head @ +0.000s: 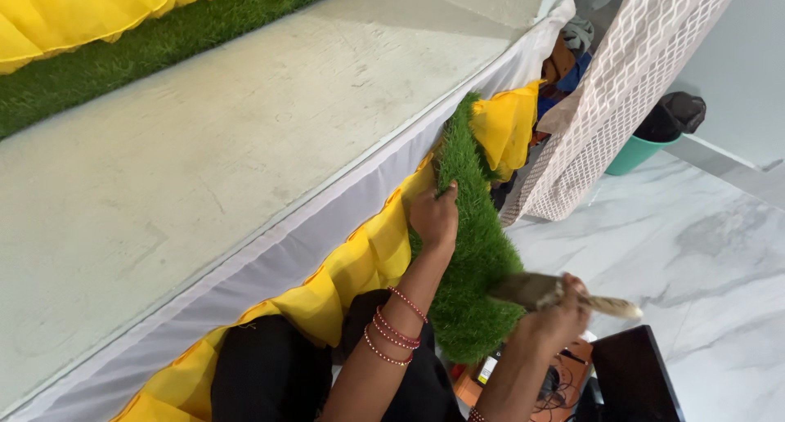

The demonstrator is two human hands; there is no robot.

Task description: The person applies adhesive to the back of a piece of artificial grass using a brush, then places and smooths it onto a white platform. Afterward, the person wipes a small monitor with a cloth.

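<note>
Fingers (446, 195) of the left hand (434, 217) are pressed flat and nearly closed against the artificial grass strip (474, 250), which is pinned by them to the side of the grey surface (245, 136). That surface is taken as the landmark. Along its front edge a white fabric skirt (270, 262) is hung, and below that a pleated yellow cloth (360, 262) is draped. The grass strip is held upright against this edge, over the yellow cloth, near the surface's far corner. On the surface's far side another band of grass (123, 58) and more yellow fabric (74, 13) are laid. Beyond the corner a white lattice-patterned cloth (621, 87) is hung, and further off a teal bin (634, 154) is stood on the marble floor (703, 250). Below the strip, the right hand (556, 312) is curled shut around the handle of a brush (540, 289). Red bead bangles (395, 330) are worn on the left wrist.
</note>
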